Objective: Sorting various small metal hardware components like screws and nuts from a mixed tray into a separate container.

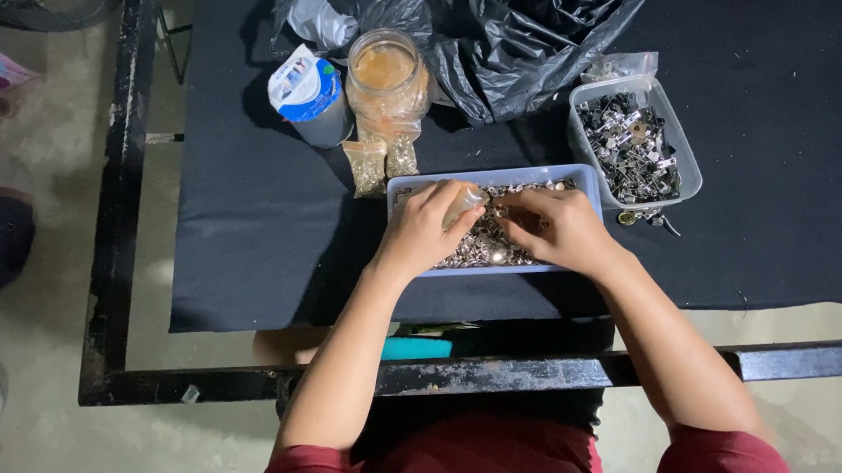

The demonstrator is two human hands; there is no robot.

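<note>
A shallow blue tray [493, 175] full of small silvery metal pieces [482, 248] sits on the black cloth in front of me. My left hand [421, 229] rests inside it and holds a small clear plastic bag [464, 203] between thumb and fingers. My right hand [556, 224] is in the tray too, fingers curled over the metal pieces right beside the bag's mouth. Whether it pinches any pieces is hidden by the fingers.
A clear tub [634, 143] of metal clips stands to the right. Behind the tray are two small filled bags [383, 161], a plastic jar [386, 79], a white-and-blue container [307, 96] and a crumpled black plastic bag [516, 33]. The black metal table frame [113, 238] runs along the left and front.
</note>
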